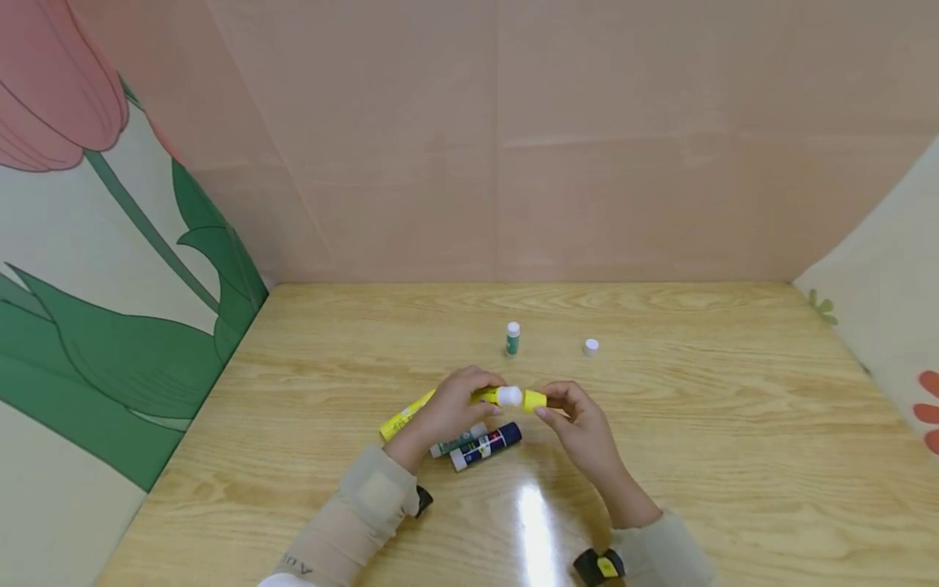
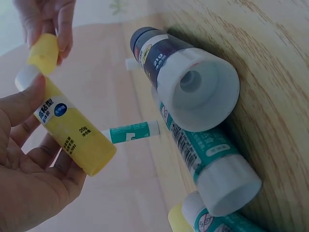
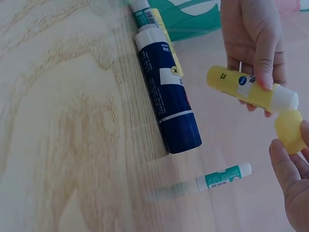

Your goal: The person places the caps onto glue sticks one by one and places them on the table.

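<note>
My left hand (image 1: 456,406) grips a yellow glue stick (image 2: 79,133), thumb along its upper part. The white top end of the stick faces right, uncovered. Between thumb and fingers, my right hand (image 1: 587,432) pinches a yellow cap (image 3: 288,133), right at that white end. In the head view, a navy glue stick (image 1: 486,446) and a green glue stick (image 1: 458,440) lie side by side below my left hand. Another yellow glue stick (image 1: 403,417) lies partly hidden behind that hand.
Farther back on the wooden table (image 1: 734,456), a small green glue stick (image 1: 513,339) with a white top stands upright. To its right sits a small white cap (image 1: 591,347). A pinkish wall covering (image 1: 499,163) rises along the table's far edge, with flower-patterned panels at the sides.
</note>
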### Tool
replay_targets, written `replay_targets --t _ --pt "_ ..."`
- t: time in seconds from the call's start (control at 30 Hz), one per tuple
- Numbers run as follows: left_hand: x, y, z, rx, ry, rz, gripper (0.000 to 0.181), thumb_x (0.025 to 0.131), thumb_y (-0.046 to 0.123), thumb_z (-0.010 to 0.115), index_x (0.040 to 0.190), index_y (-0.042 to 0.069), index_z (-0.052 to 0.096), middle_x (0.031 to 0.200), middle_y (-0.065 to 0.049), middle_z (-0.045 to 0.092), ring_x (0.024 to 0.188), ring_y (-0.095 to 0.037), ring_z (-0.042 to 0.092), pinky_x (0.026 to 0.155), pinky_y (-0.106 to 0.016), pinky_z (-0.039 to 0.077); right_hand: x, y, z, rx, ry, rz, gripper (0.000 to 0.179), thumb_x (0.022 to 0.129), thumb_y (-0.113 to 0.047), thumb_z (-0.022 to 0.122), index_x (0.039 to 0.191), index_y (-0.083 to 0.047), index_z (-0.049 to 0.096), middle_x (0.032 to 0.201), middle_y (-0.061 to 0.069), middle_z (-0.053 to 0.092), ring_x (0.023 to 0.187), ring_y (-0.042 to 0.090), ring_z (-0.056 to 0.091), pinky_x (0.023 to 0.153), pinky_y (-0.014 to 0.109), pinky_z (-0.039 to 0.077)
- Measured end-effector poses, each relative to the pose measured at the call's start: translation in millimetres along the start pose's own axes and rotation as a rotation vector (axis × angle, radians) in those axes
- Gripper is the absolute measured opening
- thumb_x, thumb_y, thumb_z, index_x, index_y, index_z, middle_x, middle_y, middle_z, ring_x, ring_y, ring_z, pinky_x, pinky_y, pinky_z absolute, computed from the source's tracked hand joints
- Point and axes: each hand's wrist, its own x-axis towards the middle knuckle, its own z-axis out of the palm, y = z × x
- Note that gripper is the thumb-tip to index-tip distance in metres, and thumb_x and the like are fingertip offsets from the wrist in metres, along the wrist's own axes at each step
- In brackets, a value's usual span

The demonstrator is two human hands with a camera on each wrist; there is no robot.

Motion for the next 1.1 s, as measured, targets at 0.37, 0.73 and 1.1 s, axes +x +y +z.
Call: replay_targets --t 0.37,0.73,1.1 --pt "-1.5 1.4 1.2 0.024 -0.027 0.000 0.029 0.077 0.016 0.065 0.105 0.015 0.059 0.098 0.006 0.054 0.088 -0.010 0.046 0.075 -0.024 0.039 -2.2 -3.3 2.2 0.011 -0.008 0.027 0.019 0.077 0.011 0.056 0.095 0.007 0.051 0.096 0.019 0.053 0.083 0.014 0.052 0.070 0.022 0.046" --pt "-4.0 1.0 1.9 0.044 -0.048 -0.023 0.034 0.077 0.022 0.063 0.110 0.014 0.058 0.104 0.005 0.054 0.093 -0.010 0.045 0.079 -0.026 0.038 -5.2 -2.8 3.1 0.018 -0.036 0.001 0.019 0.077 0.008 0.057 0.096 0.007 0.052 0.096 0.018 0.053 0.084 0.014 0.052 0.070 0.022 0.046" --pt "-5.9 0.0 2.6 0.072 -0.050 -0.019 0.036 0.077 0.024 0.064 0.110 0.013 0.058 0.098 0.006 0.053 0.086 -0.009 0.043 0.073 -0.023 0.038 -5.1 -1.8 3.6 0.016 -0.054 -0.006 0.018 0.077 0.009 0.057 0.095 0.006 0.053 0.096 0.016 0.053 0.085 0.015 0.053 0.072 0.024 0.046"
